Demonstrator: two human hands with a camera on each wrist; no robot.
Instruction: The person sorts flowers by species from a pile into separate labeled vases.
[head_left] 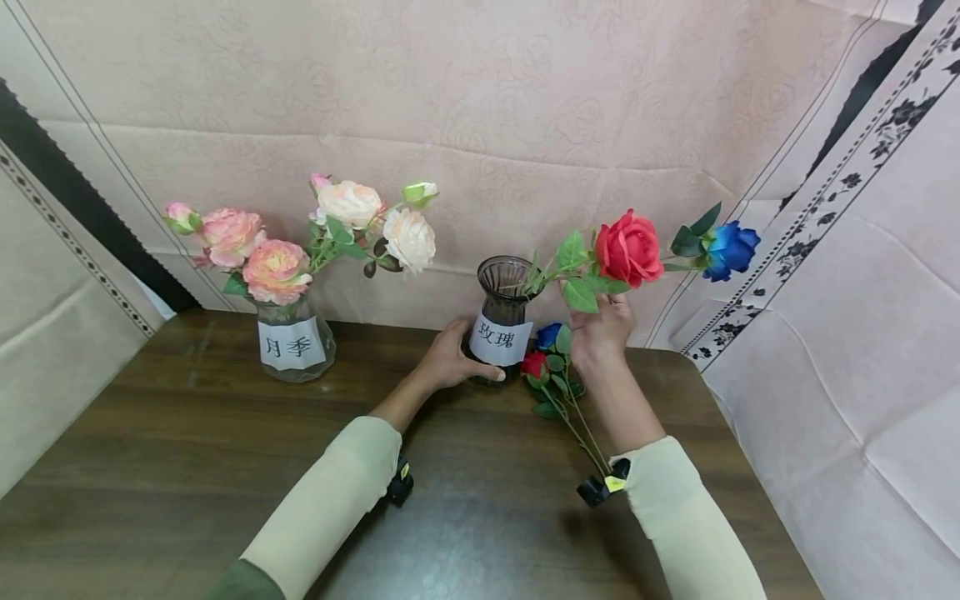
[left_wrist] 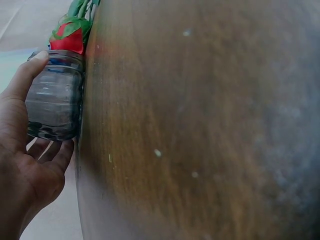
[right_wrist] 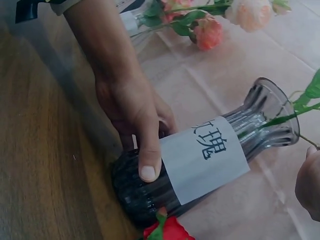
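My left hand (head_left: 455, 357) grips the lower part of a dark glass vase (head_left: 504, 310) that stands near the table's back edge. Its thumb lies across the front, below a white paper label (right_wrist: 207, 157) with Chinese characters. A red rose (head_left: 628, 248) and a blue rose (head_left: 731, 250) lean out to the right, their leafy stems reaching to the vase mouth. Under the red rose, my right hand (head_left: 603, 329) pinches a stem; leaves and the bloom partly cover its fingers. Beside the vase lie another red rose (head_left: 535, 365) and blue rose (head_left: 548, 336) on the table.
To the left stands a clear glass vase (head_left: 318, 354), also labelled, holding pink flowers (head_left: 276, 271) and cream flowers (head_left: 408, 239). A patterned cloth (head_left: 465, 92) hangs right behind the wooden table (head_left: 187, 467). Stems of the lying roses point toward the right forearm.
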